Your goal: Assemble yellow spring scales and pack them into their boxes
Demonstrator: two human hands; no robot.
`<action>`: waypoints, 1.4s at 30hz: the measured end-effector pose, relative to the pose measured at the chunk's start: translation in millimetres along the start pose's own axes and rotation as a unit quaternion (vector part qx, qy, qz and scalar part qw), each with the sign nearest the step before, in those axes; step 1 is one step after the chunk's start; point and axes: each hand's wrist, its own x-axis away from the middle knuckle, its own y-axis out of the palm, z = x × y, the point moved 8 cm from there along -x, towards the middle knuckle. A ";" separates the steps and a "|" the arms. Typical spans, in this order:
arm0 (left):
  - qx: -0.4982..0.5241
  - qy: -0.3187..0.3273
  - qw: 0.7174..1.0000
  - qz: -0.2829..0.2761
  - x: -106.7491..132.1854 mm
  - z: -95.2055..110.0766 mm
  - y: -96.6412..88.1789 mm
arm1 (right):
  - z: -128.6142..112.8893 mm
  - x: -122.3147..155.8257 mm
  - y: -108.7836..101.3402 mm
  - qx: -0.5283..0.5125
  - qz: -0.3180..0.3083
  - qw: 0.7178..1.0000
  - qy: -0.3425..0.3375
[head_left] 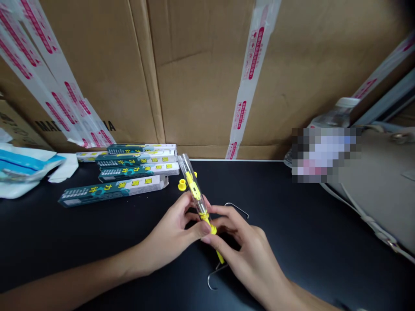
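Both hands hold a clear plastic tube with a yellow inner part point(193, 185) over a black table point(308, 233). My left hand point(175, 235) pinches the tube's lower section with thumb and fingers. My right hand point(241, 246) wraps around the lower end, where a yellow tip sticks out beneath the palm. A metal wire hook point(214, 280) hangs from that end, and another wire loop point(238, 208) lies just behind my right hand. A small yellow cap point(182, 185) rests on the table behind the tube.
Several long teal-and-white boxes point(129, 172) lie stacked at the back left. White and blue plastic bags point(22, 168) sit at the far left. Taped cardboard boxes point(201, 73) form a wall behind. A beige bag point(379, 185) and a plastic bottle point(340, 110) stand at right.
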 end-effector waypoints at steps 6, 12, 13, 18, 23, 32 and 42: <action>-0.044 0.013 0.998 0.031 -4.2 3.1 -9.7 | 8.9 2.7 1.9 -0.043 0.015 0.997 0.061; -0.027 0.001 0.997 0.067 -1.9 -6.4 -14.4 | 18.6 -3.2 1.6 -0.128 0.023 0.985 0.117; -0.018 -0.003 0.997 0.076 -1.6 -7.2 -15.2 | 18.9 -4.5 0.9 -0.142 0.022 0.982 0.121; 0.059 -0.003 0.990 0.126 -2.6 -8.6 -22.3 | 13.1 -5.6 2.5 -0.226 -0.025 0.966 0.127; 0.098 0.017 0.981 0.166 -4.3 -9.8 -34.0 | -1.4 -0.1 10.9 -0.302 -0.132 0.940 0.087; 0.073 0.007 0.991 0.114 0.5 -6.8 -20.6 | 17.3 -7.6 5.0 -0.199 -0.065 0.973 0.093; -0.025 0.033 0.998 0.057 3.2 -1.6 -15.6 | -8.3 -6.7 -11.7 0.107 -0.013 0.992 -0.071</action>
